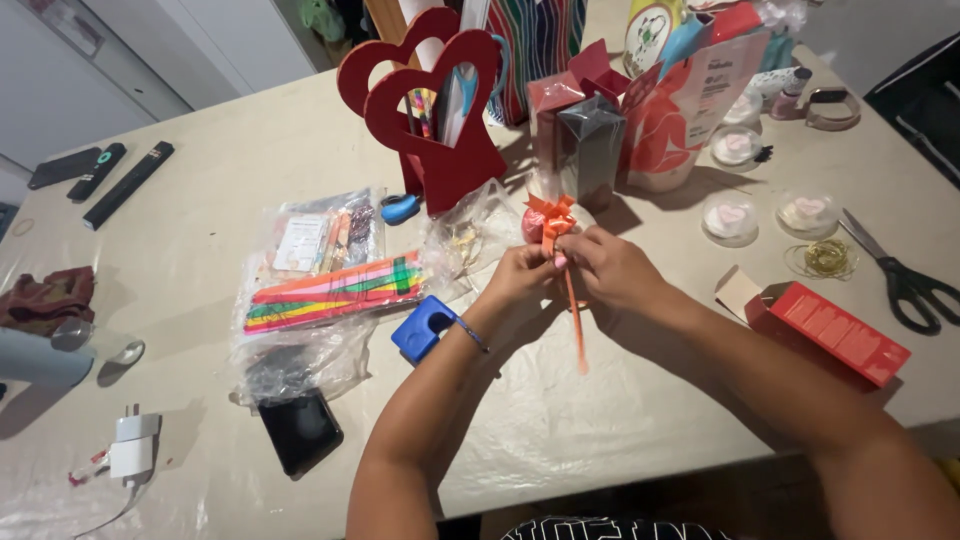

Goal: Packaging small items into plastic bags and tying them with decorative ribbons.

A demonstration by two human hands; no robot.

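Observation:
Over the middle of the table, my left hand (519,278) and my right hand (609,268) meet, fingertips pinched together on an orange ribbon bow (551,214). The bow sits on a small pink wrapped item that my fingers mostly hide. One long orange ribbon tail (576,332) hangs down from between my hands toward the table's near edge. A thin bracelet circles my left wrist. A blue tape dispenser (422,327) lies just left of my left forearm.
A red heart-shaped holder (440,150) with pens stands behind. Dark and pink gift boxes (590,150) are beside it. Coloured paper strips in plastic (330,292), a phone (300,432), a charger (133,450), a red box (838,330), scissors (905,280) and remotes (125,183) lie around.

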